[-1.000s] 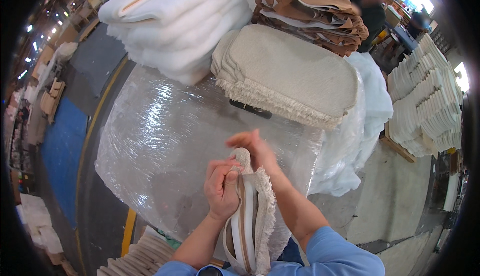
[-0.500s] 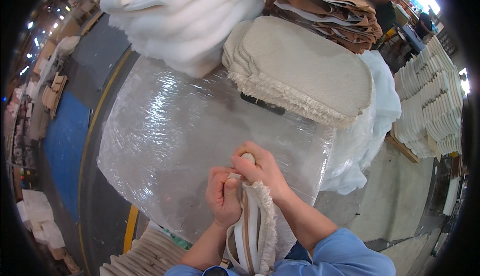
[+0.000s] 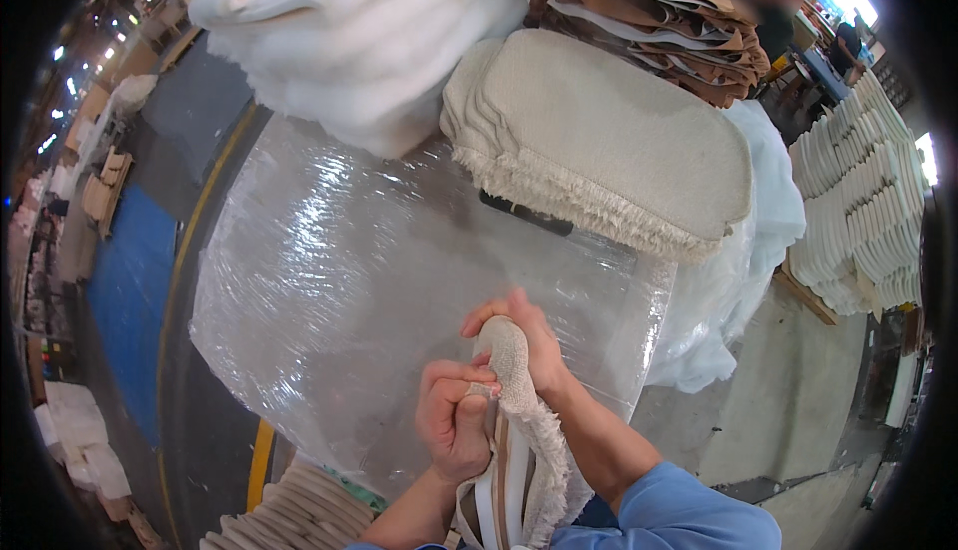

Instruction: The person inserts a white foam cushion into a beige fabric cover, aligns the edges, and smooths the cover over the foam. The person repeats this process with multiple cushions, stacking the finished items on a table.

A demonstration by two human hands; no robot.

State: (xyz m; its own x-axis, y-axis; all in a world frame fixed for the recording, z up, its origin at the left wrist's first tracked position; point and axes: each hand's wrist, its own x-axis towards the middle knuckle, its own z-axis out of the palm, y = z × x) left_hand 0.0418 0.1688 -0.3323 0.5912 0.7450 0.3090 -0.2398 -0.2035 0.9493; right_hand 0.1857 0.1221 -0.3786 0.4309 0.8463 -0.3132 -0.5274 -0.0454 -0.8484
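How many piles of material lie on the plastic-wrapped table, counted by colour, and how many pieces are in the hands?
White foam pile: 1
Beige fringed fabric pile: 1
Brown fabric pile: 1
Beige fringed piece, gripped by left hand and right hand: 1
Total: 4, with the three piles on the plastic-wrapped table.
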